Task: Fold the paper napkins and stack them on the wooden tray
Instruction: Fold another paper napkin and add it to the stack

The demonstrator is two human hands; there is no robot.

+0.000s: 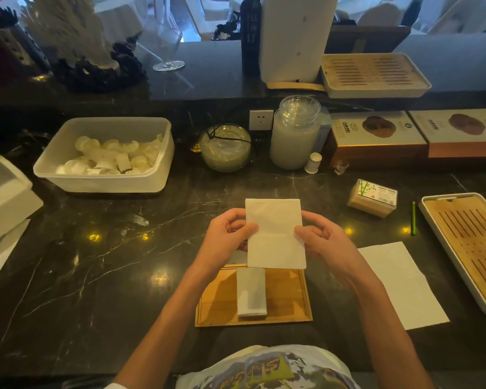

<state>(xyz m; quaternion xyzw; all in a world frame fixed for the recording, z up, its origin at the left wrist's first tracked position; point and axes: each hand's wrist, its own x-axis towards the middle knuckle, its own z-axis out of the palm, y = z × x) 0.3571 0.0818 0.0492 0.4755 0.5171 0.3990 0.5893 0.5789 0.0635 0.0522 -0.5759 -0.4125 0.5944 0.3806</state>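
Observation:
A white paper napkin, folded into a tall rectangle with a crease across its middle, is held up above the dark counter. My left hand pinches its left edge and my right hand pinches its right edge. Below it lies the small wooden tray, with a narrow folded napkin stack lying lengthwise on it. An unfolded white napkin lies flat on the counter to the right of the tray.
A slatted bamboo tray in a white frame sits at the right edge, with a green pencil and a small box beside it. A plastic tub, glass bowl and jar stand behind.

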